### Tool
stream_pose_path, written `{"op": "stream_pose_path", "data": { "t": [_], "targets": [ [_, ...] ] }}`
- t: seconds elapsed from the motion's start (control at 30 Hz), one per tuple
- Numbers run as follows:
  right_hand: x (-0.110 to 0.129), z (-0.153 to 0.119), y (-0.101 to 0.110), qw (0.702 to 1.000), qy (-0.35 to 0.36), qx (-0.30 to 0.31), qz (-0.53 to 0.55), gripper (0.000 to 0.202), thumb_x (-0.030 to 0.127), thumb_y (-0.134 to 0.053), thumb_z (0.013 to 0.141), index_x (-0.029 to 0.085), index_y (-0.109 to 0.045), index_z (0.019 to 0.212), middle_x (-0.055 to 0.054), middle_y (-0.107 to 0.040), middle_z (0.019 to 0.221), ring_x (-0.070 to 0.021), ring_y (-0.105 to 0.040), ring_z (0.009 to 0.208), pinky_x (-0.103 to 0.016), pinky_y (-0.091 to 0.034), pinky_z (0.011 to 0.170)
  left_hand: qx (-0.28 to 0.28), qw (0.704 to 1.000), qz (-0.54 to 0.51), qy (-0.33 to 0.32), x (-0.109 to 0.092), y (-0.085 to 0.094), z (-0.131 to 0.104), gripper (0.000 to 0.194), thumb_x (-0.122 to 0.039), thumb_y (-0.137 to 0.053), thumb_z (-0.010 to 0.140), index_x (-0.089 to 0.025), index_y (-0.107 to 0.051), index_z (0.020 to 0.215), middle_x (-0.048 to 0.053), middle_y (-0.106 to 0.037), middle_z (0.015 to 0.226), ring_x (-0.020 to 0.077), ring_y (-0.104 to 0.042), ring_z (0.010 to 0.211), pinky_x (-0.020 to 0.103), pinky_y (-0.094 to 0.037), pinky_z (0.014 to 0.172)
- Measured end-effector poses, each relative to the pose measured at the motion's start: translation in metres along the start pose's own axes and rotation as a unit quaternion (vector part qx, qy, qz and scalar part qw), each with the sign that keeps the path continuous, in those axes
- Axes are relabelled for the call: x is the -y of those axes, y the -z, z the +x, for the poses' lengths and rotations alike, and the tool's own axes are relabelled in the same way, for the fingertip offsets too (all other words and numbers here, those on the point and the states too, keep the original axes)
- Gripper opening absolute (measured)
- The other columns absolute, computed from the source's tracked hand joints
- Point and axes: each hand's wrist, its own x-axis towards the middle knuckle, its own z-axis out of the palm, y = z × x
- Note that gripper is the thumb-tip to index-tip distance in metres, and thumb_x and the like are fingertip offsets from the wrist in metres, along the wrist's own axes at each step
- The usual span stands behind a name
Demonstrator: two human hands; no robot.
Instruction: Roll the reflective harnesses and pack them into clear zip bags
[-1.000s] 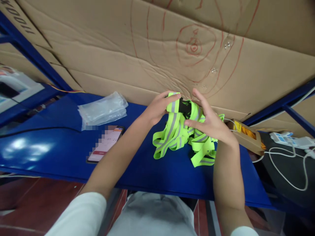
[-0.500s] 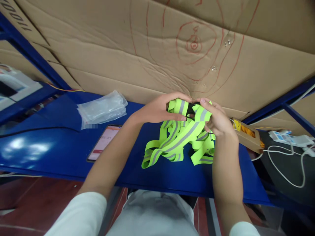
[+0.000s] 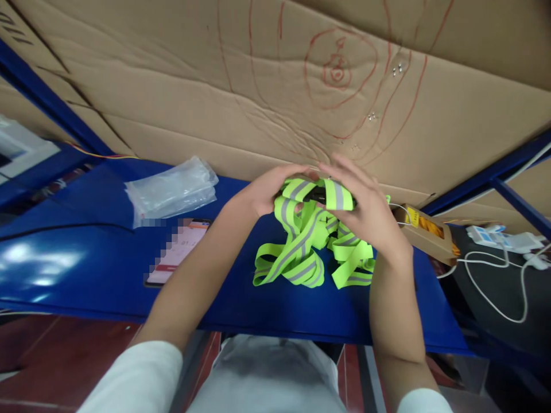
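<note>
Hi-vis strap is btwn my hands, its folded top off the worktop, nr the back edge. That fold's long axis runs approx L–R, parallel to the front edge; loose loops trail toward the front edge, more L of ctr. Neither hand's clearly nearer: L hand is curled round the fold's L end, R hand is cupped at the R end, fingers raised over it; can't tell if R is pinching.

Count: 1 black piece in the fold; strap lengths too tangled to count. Also 1 phone L, partly behind my forearm; clear plastic nr back edge, no. of bags unclear; 1 carton by the R end.
</note>
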Motion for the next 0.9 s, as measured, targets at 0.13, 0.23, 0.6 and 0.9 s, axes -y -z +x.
{"op": "stream_pose_path", "data": {
  "t": [0.13,0.23,0.6,0.9],
  "targets": [
    [-0.016,0.003,-0.010,0.984,-0.097,-0.025,0.149,0.036,0.053,-0.076,0.088,0.025,-0.076,0.111,-0.004,-0.078,0.104,-0.0254,-0.074,0.096,-0.042,-0.060,0.091,-0.013,0.973,0.191,-0.129,-0.009,0.000,-0.016,0.064,-0.080,-0.045,0.094,-0.023,-0.071,0.107,0.007,-0.074,0.099,0.0247,-0.072,0.093,0.036,-0.059,0.078],
    [-0.024,0.004,-0.018,0.942,-0.215,-0.057,0.251,0.048,0.068,-0.065,0.090,0.022,-0.078,0.096,-0.002,-0.075,0.080,-0.0201,-0.071,0.071,-0.034,-0.061,0.066,0.009,0.909,0.288,-0.300,-0.017,0.002,-0.027,0.066,-0.080,-0.050,0.093,-0.030,-0.061,0.133,0.007,-0.066,0.133,0.0285,-0.063,0.126,0.043,-0.053,0.104],
    [-0.022,0.002,-0.024,0.937,-0.242,-0.053,0.247,0.066,0.078,-0.047,0.094,0.022,-0.077,0.113,-0.005,-0.075,0.082,-0.0227,-0.074,0.075,-0.034,-0.062,0.064,-0.026,0.719,0.568,-0.399,-0.009,-0.011,-0.030,0.032,-0.027,-0.069,0.092,-0.024,-0.063,0.123,0.009,-0.058,0.142,0.0250,-0.060,0.131,0.041,-0.047,0.113],
    [-0.031,0.001,-0.018,0.996,-0.012,0.064,-0.054,0.074,0.038,-0.073,0.092,0.031,-0.042,0.159,-0.010,-0.043,0.165,-0.0362,-0.041,0.153,-0.062,-0.033,0.123,-0.047,0.703,0.608,-0.366,0.009,-0.002,-0.010,0.022,-0.025,-0.071,0.084,-0.022,-0.065,0.105,0.005,-0.067,0.130,0.0234,-0.068,0.114,0.033,-0.051,0.092]
  ]
}}
